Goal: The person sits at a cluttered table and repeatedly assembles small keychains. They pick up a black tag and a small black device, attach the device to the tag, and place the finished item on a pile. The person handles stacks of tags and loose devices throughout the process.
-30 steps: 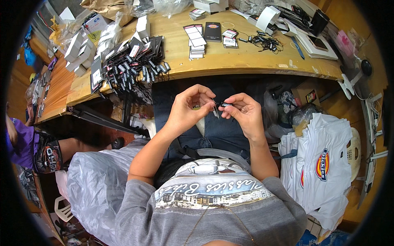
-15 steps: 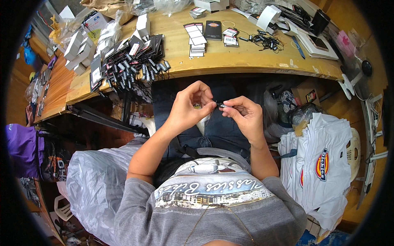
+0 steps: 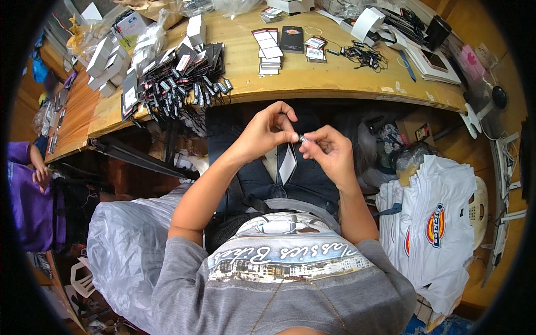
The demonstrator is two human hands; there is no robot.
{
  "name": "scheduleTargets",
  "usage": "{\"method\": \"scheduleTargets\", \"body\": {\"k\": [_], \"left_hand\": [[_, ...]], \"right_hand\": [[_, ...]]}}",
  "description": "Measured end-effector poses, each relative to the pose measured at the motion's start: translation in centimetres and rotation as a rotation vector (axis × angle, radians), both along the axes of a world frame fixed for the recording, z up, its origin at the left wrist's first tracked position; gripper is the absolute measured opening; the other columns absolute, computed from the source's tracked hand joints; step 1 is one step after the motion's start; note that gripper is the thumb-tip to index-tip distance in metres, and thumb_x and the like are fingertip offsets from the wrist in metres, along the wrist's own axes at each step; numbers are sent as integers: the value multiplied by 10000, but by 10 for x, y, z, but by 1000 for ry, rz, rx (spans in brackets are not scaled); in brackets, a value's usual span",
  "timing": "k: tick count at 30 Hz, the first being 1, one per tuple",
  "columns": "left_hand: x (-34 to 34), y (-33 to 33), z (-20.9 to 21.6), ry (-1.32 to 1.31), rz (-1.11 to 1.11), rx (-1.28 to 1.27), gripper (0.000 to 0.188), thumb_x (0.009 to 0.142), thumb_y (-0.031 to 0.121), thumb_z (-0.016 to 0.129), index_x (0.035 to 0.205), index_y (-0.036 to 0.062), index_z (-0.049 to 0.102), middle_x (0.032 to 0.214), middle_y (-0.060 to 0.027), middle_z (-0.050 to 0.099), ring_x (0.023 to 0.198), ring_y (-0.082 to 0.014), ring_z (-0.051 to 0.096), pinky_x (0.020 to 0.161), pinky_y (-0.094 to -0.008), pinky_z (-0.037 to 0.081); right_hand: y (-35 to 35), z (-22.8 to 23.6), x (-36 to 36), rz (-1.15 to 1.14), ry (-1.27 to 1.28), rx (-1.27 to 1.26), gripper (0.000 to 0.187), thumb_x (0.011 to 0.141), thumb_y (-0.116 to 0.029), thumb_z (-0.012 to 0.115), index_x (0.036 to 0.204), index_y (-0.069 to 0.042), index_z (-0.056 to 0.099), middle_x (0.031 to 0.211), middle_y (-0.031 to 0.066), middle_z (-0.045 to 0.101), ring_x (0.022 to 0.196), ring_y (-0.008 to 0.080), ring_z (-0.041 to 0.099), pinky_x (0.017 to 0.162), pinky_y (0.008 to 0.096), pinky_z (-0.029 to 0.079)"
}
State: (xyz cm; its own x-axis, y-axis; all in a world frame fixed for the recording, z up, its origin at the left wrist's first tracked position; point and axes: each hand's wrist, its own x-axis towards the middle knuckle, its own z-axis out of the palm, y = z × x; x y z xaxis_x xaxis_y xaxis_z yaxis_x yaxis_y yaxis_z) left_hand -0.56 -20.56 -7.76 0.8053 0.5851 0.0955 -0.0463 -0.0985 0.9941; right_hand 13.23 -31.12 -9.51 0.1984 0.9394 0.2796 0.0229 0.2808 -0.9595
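Over my lap, my left hand (image 3: 269, 133) and my right hand (image 3: 328, 148) meet almost fingertip to fingertip. A small dark-and-silver plastic tag fastener (image 3: 302, 138) shows between them, pinched by my right thumb and fingers. My left thumb and forefinger close on its thin cord, which is mostly hidden. Below my left thumb dangles a hang tag (image 3: 287, 166), its pale side showing. On the table beyond, a heap of dark hang tags (image 3: 187, 70) lies with many corded fasteners spilling over the front edge.
Tag stacks (image 3: 268, 50), a black tag (image 3: 292, 39) and a tangle of loose corded fasteners (image 3: 364, 54) lie on the table (image 3: 335, 78). Folded white T-shirts (image 3: 419, 223) are stacked at my right. A grey plastic bag (image 3: 131, 240) bulges at my left, near a person in purple (image 3: 28, 201).
The hang tag now hangs in plain view beneath my left hand. Both hands have shifted slightly, still close together. At far left, the other person's arm has come into view.
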Motion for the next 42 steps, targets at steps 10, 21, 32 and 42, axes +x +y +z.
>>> {"method": "scheduleTargets", "body": {"k": [10,21,32,42], "left_hand": [[35,15,-76,-110,-191,-628,501,723,180,620,1105,51,323,994,-56,493,924,-117,478,771,-249,387],[40,15,-79,-50,-6,-566,241,782,55,517,1001,19,424,936,-47,509,825,-96,498,691,-223,434],[5,9,-3,42,169,494,214,696,-38,549,907,-4,535,815,-74,576,770,-131,539,700,-256,423],[-2,116,116,272,70,1148,175,690,-25,505,830,76,535,796,-63,582,822,-229,541,736,-352,379]], "right_hand": [[59,-35,11,-565,-164,191,65,729,-1,557,747,6,494,603,51,561,520,74,534,466,211,425],[68,-36,6,-742,-552,245,63,727,3,555,714,20,495,600,57,564,522,81,547,470,201,422],[46,12,-3,-453,-19,225,88,731,-11,572,759,-5,488,569,4,505,484,31,467,410,166,355],[60,38,-52,16,54,171,27,763,-18,520,765,8,509,580,29,529,492,60,490,439,187,391]]}}
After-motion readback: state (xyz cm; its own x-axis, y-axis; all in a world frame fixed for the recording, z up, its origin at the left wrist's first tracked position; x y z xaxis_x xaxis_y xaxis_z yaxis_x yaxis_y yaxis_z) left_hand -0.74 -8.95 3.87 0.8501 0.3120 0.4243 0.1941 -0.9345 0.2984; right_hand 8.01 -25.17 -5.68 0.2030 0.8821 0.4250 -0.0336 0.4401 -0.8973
